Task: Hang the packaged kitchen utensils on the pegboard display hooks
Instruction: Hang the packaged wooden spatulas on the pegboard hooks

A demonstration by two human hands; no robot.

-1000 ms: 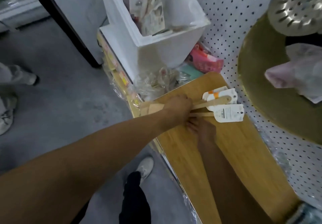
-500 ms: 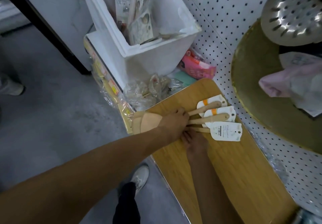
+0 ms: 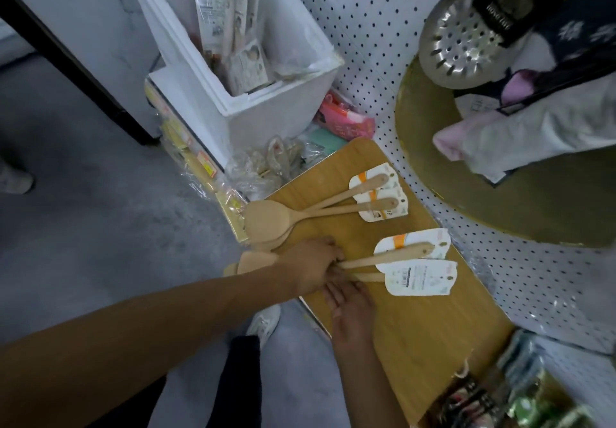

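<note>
Two wooden spatulas (image 3: 383, 258) with white card tags (image 3: 420, 277) lie across a bamboo board (image 3: 423, 334). My left hand (image 3: 311, 269) grips their handles near the blades, which stick out past the board's left edge. My right hand (image 3: 350, 301) lies flat on the board just below, its fingers touching the lower handle. Two more tagged wooden spoons (image 3: 270, 221) rest apart at the board's far end, untouched. The white pegboard (image 3: 366, 27) rises behind and to the right; no hooks show clearly.
A white foam box (image 3: 213, 101) of packaged utensils stands at the back, with a pink packet (image 3: 346, 122) and crumpled plastic bags (image 3: 263, 167) beside it. A gold round tray (image 3: 500, 207) and a steel skimmer (image 3: 463, 47) hang at right. Packaged goods (image 3: 493, 401) crowd the lower right.
The bundle has split: two spoons now lie alone at the board's far end, while my hands have drawn the other two spatulas nearer to me. The camera view has shifted too.
</note>
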